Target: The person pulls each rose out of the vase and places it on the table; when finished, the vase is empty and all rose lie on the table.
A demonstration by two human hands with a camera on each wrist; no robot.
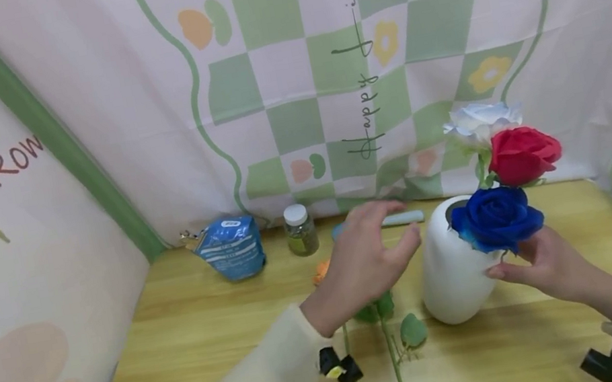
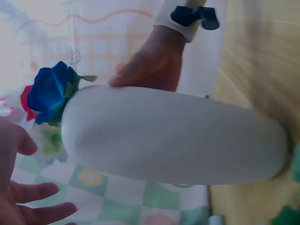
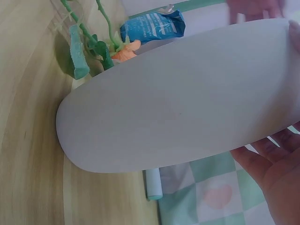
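Note:
A tall white vase (image 1: 451,274) stands upright on the wooden table, with a blue rose (image 1: 498,218), a red rose (image 1: 523,154) and a white rose (image 1: 481,121) at its mouth. My right hand (image 1: 547,271) holds the vase's upper right side; the right wrist view has its fingers (image 3: 255,161) along the vase wall. To the left of the vase, my left hand (image 1: 360,253) is raised, its fingers loosely spread with nothing between them. Under the left hand and forearm lie an orange flower (image 1: 321,273) and green stems (image 1: 395,366), partly hidden.
At the back left sits a blue bag (image 1: 231,248), beside a small white-capped jar (image 1: 301,231). A pale blue stick-like object (image 1: 403,218) lies behind the left hand. A printed curtain (image 1: 286,78) hangs along the table's back edge.

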